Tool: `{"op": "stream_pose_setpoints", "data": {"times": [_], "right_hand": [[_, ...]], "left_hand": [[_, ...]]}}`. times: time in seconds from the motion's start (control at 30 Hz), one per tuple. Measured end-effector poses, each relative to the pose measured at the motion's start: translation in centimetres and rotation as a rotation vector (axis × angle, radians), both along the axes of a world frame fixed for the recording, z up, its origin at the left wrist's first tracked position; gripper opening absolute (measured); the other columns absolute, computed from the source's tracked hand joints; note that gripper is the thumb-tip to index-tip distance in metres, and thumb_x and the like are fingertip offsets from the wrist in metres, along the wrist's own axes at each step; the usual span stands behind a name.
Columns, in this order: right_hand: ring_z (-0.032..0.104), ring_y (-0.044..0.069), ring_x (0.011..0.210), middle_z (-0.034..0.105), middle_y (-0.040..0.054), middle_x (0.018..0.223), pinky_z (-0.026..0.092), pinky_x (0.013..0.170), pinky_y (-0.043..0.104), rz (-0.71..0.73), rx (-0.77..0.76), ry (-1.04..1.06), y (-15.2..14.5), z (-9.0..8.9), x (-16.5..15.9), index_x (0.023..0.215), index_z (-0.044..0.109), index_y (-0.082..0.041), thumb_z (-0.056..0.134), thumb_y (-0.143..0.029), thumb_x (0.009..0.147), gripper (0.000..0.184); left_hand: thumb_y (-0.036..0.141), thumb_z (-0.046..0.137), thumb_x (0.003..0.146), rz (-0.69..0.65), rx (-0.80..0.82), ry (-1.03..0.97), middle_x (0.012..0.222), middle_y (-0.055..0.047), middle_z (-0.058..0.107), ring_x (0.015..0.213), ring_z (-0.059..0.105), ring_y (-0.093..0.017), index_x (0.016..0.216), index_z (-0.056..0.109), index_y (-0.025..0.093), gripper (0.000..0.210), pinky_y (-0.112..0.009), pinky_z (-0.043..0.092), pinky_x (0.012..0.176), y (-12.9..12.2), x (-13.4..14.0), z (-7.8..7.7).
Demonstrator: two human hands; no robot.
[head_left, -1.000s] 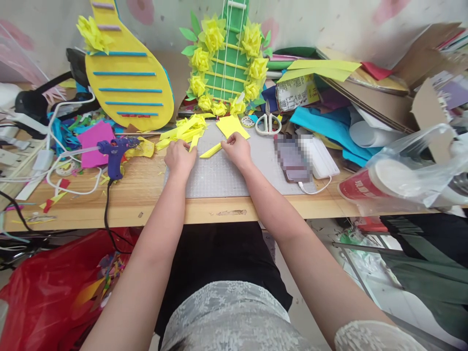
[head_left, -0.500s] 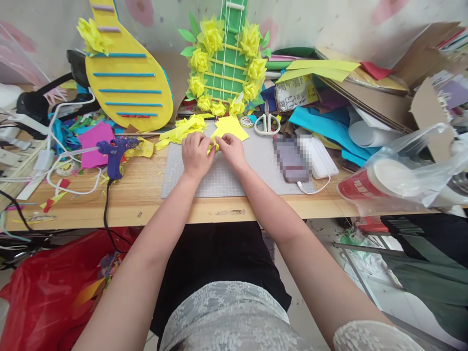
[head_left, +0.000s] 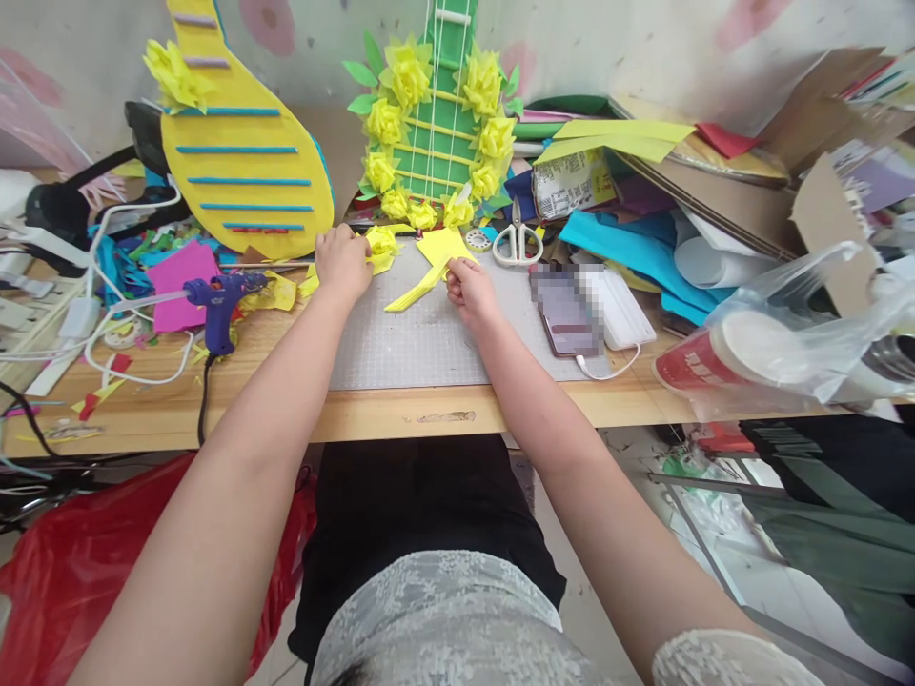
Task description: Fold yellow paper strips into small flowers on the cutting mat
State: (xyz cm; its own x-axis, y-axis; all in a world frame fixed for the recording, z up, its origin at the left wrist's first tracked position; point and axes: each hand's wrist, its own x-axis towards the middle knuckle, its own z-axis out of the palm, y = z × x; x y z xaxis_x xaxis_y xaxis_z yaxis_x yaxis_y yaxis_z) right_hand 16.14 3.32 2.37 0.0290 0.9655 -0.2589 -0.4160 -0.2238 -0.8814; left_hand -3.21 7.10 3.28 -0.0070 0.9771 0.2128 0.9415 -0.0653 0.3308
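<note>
In my right hand [head_left: 472, 291] the fingers pinch one end of a folded yellow paper strip [head_left: 418, 290], which points down to the left over the grey cutting mat [head_left: 407, 353]. Behind it lies a yellow paper sheet [head_left: 441, 246]. My left hand [head_left: 343, 264] is at the left edge of the mat, on a pile of yellow crepe paper pieces [head_left: 382, 243]. Its fingertips are hidden behind the hand, so I cannot see what they grip. White-handled scissors [head_left: 518, 243] lie to the right of the sheet.
A purple glue gun [head_left: 218, 305] stands at left with its cord hanging down. Yellow [head_left: 250, 171] and green [head_left: 439, 143] instrument-shaped crafts lean on the wall. A phone [head_left: 568, 310], white power bank [head_left: 619, 310] and bagged red cup [head_left: 704, 357] are at right.
My hands have come apart. The left one has moved left to the crepe paper pile, while the right has shifted slightly right and down, keeping the yellow strip.
</note>
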Motion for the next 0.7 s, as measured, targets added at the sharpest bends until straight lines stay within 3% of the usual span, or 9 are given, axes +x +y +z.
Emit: {"op": "stream_pose_setpoints", "data": {"times": [0.33, 0.53, 0.63, 0.7], "right_hand": [[0.025, -0.001, 0.035, 0.040, -0.0111, 0.045, 0.013, 0.036, 0.014, 0.017, 0.000, -0.005, 0.1, -0.2, 0.0, 0.059, 0.035, -0.018, 0.049, -0.014, 0.088, 0.032], [0.025, -0.001, 0.035, 0.040, -0.0110, 0.044, 0.012, 0.036, 0.014, 0.019, 0.003, 0.013, 0.1, -0.3, 0.1, 0.059, 0.036, -0.018, 0.047, -0.012, 0.089, 0.033], [0.024, -0.001, 0.035, 0.040, -0.0106, 0.045, 0.012, 0.036, 0.014, 0.019, -0.002, 0.022, 0.0, -0.1, 0.1, 0.058, 0.036, -0.018, 0.047, -0.012, 0.090, 0.034], [0.024, -0.001, 0.035, 0.040, -0.0105, 0.045, 0.012, 0.036, 0.014, 0.021, -0.008, 0.034, 0.0, 0.0, 0.2, 0.058, 0.035, -0.018, 0.047, -0.013, 0.090, 0.034]], "left_hand": [[0.021, 0.052, 0.079, -0.086, 0.053, 0.064, 0.119, -0.015, 0.056, 0.122, 0.043, -0.034, 0.101, 0.065, 0.018, 0.026, -0.049, 0.026, 0.106, -1.1, -0.2, -0.4], [0.018, 0.052, 0.077, -0.119, 0.067, 0.033, 0.108, -0.013, 0.060, 0.121, 0.045, -0.034, 0.076, 0.061, 0.018, 0.008, -0.052, 0.027, 0.107, -1.0, -0.5, -0.8], [0.019, 0.058, 0.075, -0.080, 0.150, -0.181, 0.107, -0.012, 0.061, 0.119, 0.049, -0.032, 0.071, 0.054, 0.020, 0.005, -0.050, 0.029, 0.109, -0.9, -0.6, 0.0], [0.019, 0.062, 0.073, -0.030, 0.209, -0.485, 0.103, -0.009, 0.062, 0.117, 0.052, -0.028, 0.072, 0.049, 0.021, 0.014, -0.046, 0.036, 0.107, -0.9, -0.4, 0.9]]}}
